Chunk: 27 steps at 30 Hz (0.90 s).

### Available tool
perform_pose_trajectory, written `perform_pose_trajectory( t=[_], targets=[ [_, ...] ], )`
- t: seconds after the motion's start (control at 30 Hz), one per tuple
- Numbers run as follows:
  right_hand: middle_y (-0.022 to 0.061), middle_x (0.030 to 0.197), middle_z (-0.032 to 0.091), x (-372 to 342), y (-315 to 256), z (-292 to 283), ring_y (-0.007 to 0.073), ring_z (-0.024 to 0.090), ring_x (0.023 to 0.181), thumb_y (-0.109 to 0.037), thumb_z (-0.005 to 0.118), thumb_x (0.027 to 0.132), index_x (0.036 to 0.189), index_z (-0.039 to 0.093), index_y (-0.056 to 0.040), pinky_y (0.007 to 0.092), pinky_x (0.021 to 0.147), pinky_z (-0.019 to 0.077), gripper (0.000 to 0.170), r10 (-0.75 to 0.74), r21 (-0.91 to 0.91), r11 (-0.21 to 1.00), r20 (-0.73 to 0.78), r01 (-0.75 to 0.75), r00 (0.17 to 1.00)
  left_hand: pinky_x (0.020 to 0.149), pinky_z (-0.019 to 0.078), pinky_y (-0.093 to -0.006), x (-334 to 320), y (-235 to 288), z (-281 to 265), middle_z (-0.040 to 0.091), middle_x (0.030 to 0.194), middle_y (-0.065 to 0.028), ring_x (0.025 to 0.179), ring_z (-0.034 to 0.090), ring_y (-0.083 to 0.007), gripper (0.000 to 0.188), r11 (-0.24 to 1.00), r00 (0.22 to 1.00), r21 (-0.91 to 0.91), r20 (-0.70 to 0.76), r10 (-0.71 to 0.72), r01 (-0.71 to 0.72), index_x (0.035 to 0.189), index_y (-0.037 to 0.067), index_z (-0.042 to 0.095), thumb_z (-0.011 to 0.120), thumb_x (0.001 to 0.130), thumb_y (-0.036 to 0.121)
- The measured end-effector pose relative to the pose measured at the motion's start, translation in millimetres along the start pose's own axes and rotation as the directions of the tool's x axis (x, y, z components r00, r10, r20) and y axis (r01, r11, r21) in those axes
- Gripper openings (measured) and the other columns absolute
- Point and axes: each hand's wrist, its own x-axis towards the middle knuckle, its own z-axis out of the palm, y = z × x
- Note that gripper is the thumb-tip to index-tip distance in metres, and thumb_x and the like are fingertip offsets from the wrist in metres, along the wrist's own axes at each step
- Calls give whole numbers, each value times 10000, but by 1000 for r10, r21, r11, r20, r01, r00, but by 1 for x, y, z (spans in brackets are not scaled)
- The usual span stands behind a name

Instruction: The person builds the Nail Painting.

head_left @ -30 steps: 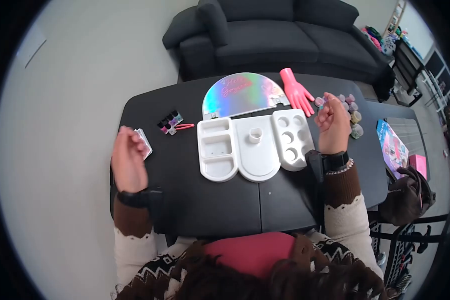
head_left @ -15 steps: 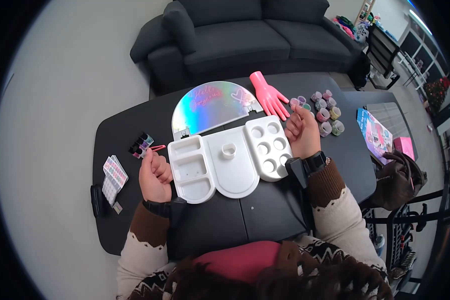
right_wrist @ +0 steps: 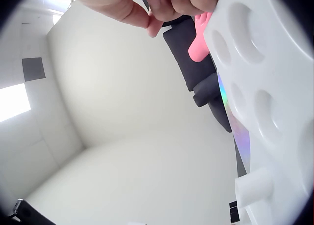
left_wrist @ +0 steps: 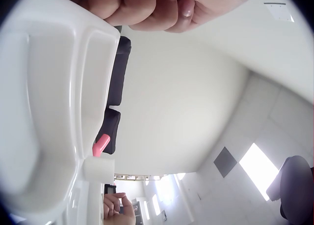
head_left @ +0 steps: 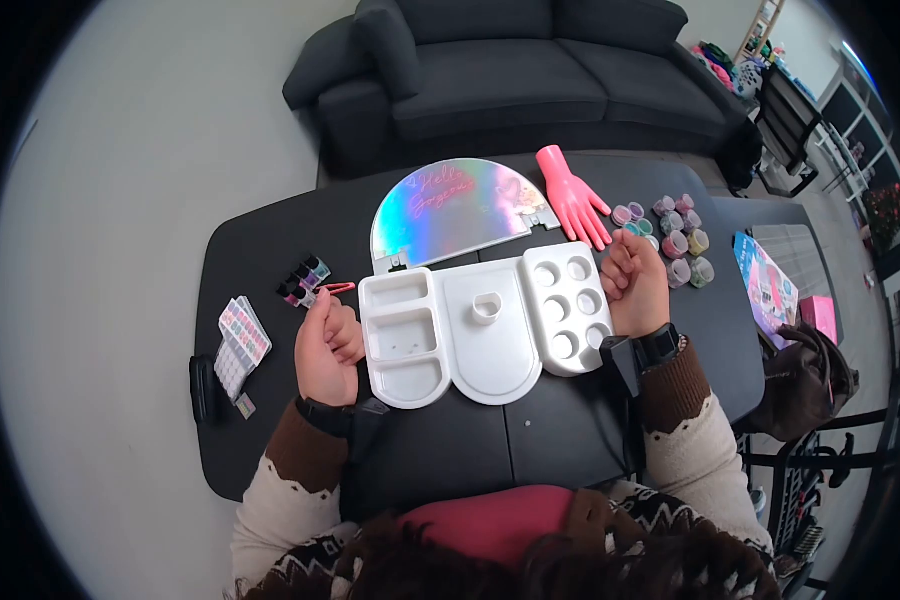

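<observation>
A white manicure tray (head_left: pixel 400 305) lies on the black table, with three compartments on its left, a raised ring on its middle panel and round wells on its right. My left hand (head_left: pixel 328 350) is beside its left edge, fingers loosely curled with nothing in them. Beside the right edge is my right hand (head_left: pixel 640 290), also loosely curled and holding nothing. In the left wrist view the fingers (left_wrist: pixel 147 9) are just past the tray corner. Behind the tray lies an iridescent half-round panel (head_left: pixel 450 215) with pink lettering.
A pink model hand (head_left: pixel 573 205) and several small glitter jars (head_left: pixel 675 243) are at the back right. Small bottles (head_left: pixel 305 280) and pink tweezers (head_left: pixel 338 287) lie beyond my left hand. Further left are sticker sheets (head_left: pixel 242 340) and a black case (head_left: pixel 201 390). A box (head_left: pixel 765 280) stands at right.
My left hand has come from the sticker sheets at far left to the tray's left side. My right hand has lowered slightly beside the wells. The view has shifted.
</observation>
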Motion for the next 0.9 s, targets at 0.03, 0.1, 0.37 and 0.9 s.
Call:
perform_pose_trajectory(
  t=[0.03, 0.1, 0.37, 0.9],
  targets=[
    [-76, 718, 379, 2, -1, 3, 50, 342, 593, -220, 656, 1066, 1109, 647, -43, 246, 501, 257, 183, -16, -12, 1000, 3, 16, 1000, 490, 220, -275, 4, 1, 1, 264, 612, 76, 507, 204, -69, 526, 1000, 1000, 0, -5, 0, 0, 725, 204, 321, 466, 1201, 373],
    [-75, 718, 379, 0, -1, 4, 49, 341, 593, -220, 656, 1066, 1111, 646, -39, 246, 500, 258, 186, -31, -25, 999, 9, 31, 999, 494, 218, -277, 3, 2, 2, 260, 612, 77, 509, 199, -70, 527, 1000, 1000, 7, -13, -13, 13, 724, 207, 319, 467, 1200, 376],
    [-74, 711, 387, 1, -1, 2, 48, 343, 589, -217, 664, 1063, 1112, 655, -32, 248, 495, 261, 192, -31, -12, 999, 28, 31, 999, 494, 211, -278, 2, 2, 5, 260, 612, 76, 511, 191, -72, 532, 1000, 1000, 22, -31, -5, 6, 721, 206, 317, 475, 1198, 382],
    [-18, 1088, 671, 17, -42, 0, 82, 584, 913, -348, 565, 1130, 1260, 686, -56, 262, 758, 479, 341, -6, -395, 912, 254, 110, 967, 932, 390, -310, 5, 19, 15, 578, 1091, -26, 1028, 512, -133, 244, 970, 991, 208, -15, 134, -128, 1086, 138, 557, 520, 1167, 364]
  ],
)
